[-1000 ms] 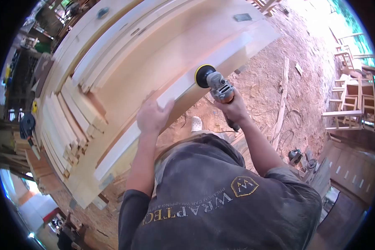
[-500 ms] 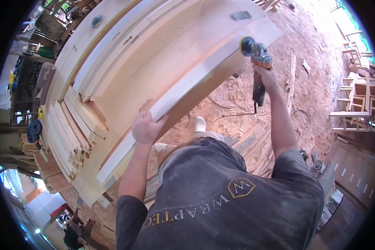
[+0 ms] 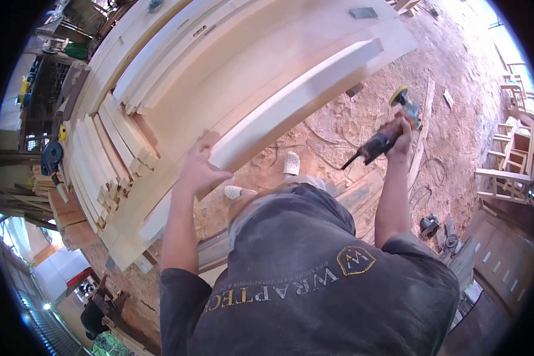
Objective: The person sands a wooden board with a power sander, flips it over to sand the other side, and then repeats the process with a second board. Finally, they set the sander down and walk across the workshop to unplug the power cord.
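Observation:
A long, slightly curved pale wooden piece (image 3: 296, 95) lies along the near edge of the workbench (image 3: 219, 101). Over its lower part is my left hand (image 3: 202, 169), thumb spread away from the fingers, touching or just above the wood. My right hand (image 3: 402, 139) is wrapped round the body of a power sander (image 3: 382, 141) with a yellow-edged round pad. The sander is held off the bench, to the right of the wooden piece, its pad away from the wood and its cord end pointing down to the left.
Stacked wooden strips (image 3: 104, 160) and longer curved boards (image 3: 178, 59) lie on the bench. A grey flat block (image 3: 363, 13) rests at its far end. Cables (image 3: 326, 142) and planks (image 3: 362, 193) are on the dusty floor. Wooden chair frames (image 3: 513, 157) stand at the right.
My right hand has moved the sander right, off the wooden piece, and turned it. My left hand has shifted slightly, with its thumb and fingers wider apart.

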